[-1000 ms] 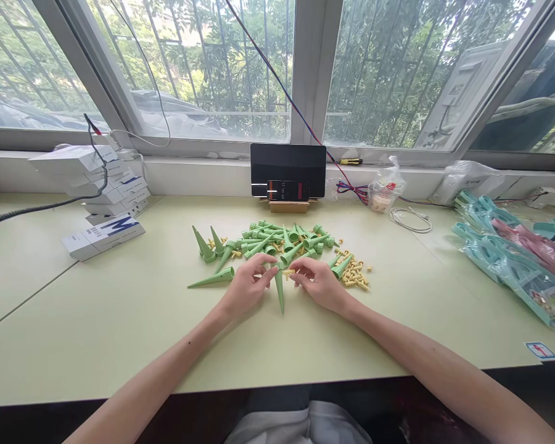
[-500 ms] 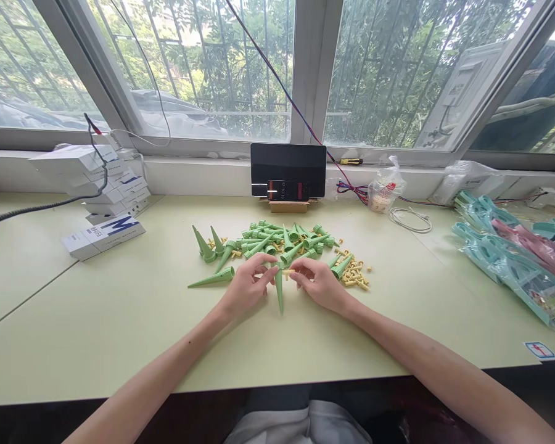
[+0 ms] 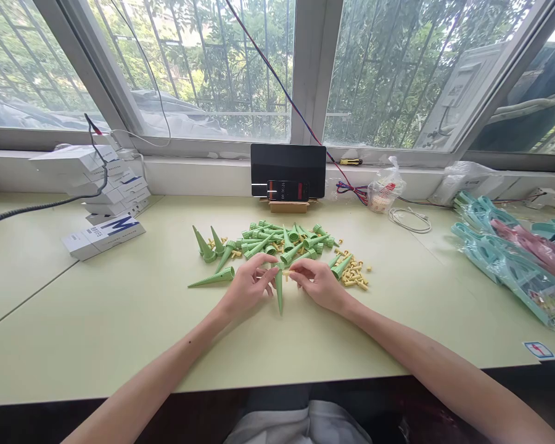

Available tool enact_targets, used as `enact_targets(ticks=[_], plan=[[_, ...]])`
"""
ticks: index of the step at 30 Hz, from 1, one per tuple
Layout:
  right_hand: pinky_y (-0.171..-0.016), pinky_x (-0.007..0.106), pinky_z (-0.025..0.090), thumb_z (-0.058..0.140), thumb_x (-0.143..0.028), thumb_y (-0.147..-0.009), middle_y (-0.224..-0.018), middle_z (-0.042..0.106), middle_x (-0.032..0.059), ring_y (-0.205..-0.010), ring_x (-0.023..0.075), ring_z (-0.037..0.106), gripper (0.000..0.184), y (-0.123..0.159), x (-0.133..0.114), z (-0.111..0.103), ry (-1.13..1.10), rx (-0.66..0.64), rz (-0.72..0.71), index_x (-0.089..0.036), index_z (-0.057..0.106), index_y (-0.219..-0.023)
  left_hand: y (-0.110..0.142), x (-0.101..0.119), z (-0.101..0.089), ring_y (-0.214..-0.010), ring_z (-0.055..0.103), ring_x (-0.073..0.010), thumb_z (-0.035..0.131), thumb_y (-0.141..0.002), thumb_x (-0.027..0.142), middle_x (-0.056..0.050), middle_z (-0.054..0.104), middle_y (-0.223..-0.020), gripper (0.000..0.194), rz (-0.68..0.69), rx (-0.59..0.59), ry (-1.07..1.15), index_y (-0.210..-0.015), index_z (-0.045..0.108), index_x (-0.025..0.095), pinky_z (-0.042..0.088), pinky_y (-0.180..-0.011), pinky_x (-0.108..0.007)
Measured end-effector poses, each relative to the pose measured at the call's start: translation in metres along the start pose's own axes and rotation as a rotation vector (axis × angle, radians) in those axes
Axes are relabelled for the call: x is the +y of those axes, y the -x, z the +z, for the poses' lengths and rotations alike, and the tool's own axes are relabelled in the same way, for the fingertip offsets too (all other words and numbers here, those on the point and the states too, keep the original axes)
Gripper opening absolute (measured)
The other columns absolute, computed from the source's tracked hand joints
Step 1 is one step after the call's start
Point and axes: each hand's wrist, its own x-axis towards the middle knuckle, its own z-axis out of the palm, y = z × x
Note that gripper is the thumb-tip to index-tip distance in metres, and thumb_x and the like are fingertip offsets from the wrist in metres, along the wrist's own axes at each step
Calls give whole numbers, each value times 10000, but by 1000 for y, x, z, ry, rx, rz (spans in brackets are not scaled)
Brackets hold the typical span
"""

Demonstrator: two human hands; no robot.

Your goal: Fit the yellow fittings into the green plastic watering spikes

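Between the thumb and fingers of my left hand (image 3: pixel 250 279) is a green plastic spike (image 3: pixel 279 293), its point hanging downward. My right hand (image 3: pixel 319 282) pinches a small yellow valve (image 3: pixel 286 273) against the upper side of that spike. Fingertips hide part of the valve, so I cannot tell how deep it sits. Behind both hands lies a heap of green spikes (image 3: pixel 261 234) mixed with yellow pieces. Loose yellow valves (image 3: pixel 353 273) are piled beyond my right wrist. A single spike (image 3: pixel 213 278) lies flat by my left hand.
A phone (image 3: pixel 287 190) leans on a black tablet (image 3: pixel 287 160) at the back. White boxes (image 3: pixel 104 237) are stacked on the left. Wrapped turquoise hangers (image 3: pixel 504 265) lie at right, near a coiled white cable (image 3: pixel 411 220) and a plastic bag (image 3: pixel 386 188).
The spike's tip has swung slightly to the left. Both hands stay almost in place, the spike and the yellow valve still held together.
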Motion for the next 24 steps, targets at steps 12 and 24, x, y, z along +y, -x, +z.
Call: enact_targets(ticks=[12,24], plan=[[-633,288,508,600,-387,-915,-843,649,45,-698,158,585,201,0,0,-1,40,39,-30,-191,642,-919,0,-2,-1,-594,714,-203,593,-888,519,-1,655,-730,374,-9,-7,4,-1053,565,185,621,-605,-363],[-603,282,483,569,-413,-941,-759,642,30,-600,140,559,251,1,-1,1,24,-5,-2,-183,643,-876,0,-5,1,-665,693,-150,604,-886,479,-40,577,-1019,331,38,-6,-38,-1047,607,190,631,-610,-327]])
